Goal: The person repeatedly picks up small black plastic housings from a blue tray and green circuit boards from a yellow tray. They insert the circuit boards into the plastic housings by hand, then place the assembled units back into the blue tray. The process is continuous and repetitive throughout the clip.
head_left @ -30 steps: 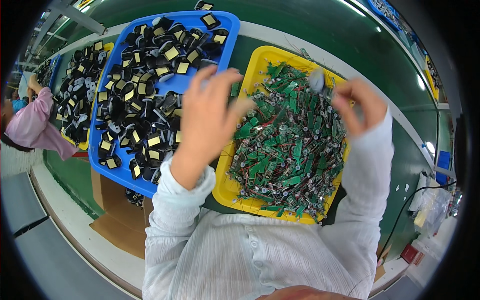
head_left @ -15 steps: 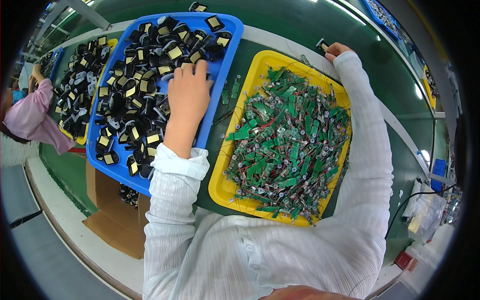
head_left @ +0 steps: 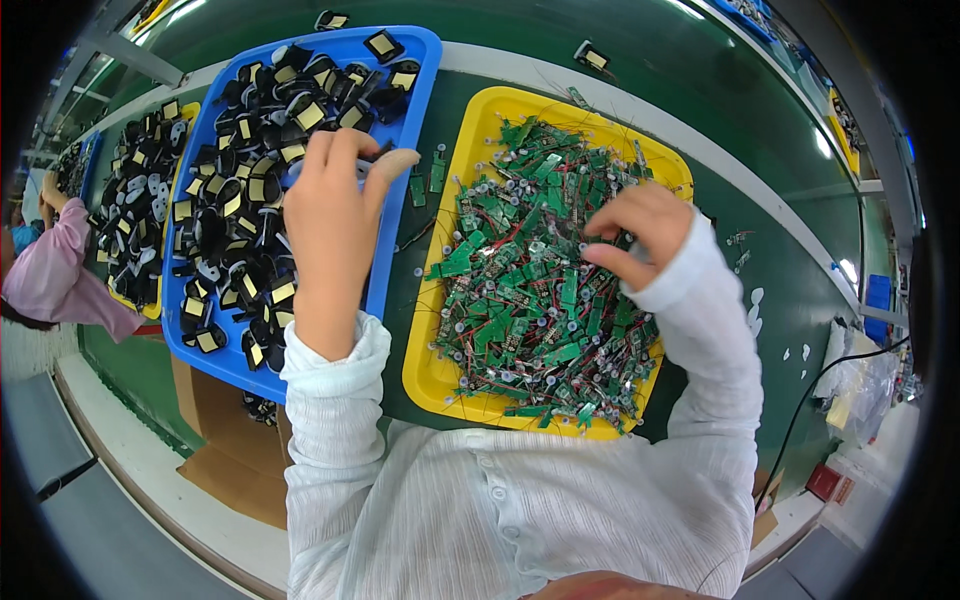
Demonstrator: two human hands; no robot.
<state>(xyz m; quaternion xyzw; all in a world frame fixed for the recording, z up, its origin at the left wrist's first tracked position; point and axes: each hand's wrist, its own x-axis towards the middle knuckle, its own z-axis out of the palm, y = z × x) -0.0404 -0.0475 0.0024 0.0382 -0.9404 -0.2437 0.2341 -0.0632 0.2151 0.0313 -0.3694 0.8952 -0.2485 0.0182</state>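
Observation:
A blue tray point(head_left: 420, 85) holds a heap of small black-and-grey plastic casings point(head_left: 255, 190), many bearing a pale yellow square. Over its right side, my left hand point(head_left: 335, 190) pinches one such casing between thumb and fingers; most of that piece is hidden behind them. To the right, a yellow tray point(head_left: 425, 375) is filled with small green circuit boards point(head_left: 540, 270) with thin wires. My right hand point(head_left: 640, 228) hangs over the right part of this pile, fingers curled but apart from the thumb, with nothing visible between them.
One casing point(head_left: 592, 56) lies on the green bench beyond the white strip, and another casing point(head_left: 331, 20) lies past the blue tray. Loose circuit boards point(head_left: 437, 172) sit between the trays. At the left, a co-worker's pink sleeve point(head_left: 65, 265) shows. Below stands an open cardboard box point(head_left: 225, 450).
My right hand has left the casing on the far bench and come back over the circuit boards. My left hand has lifted slightly with a casing. The whole view has shifted a little.

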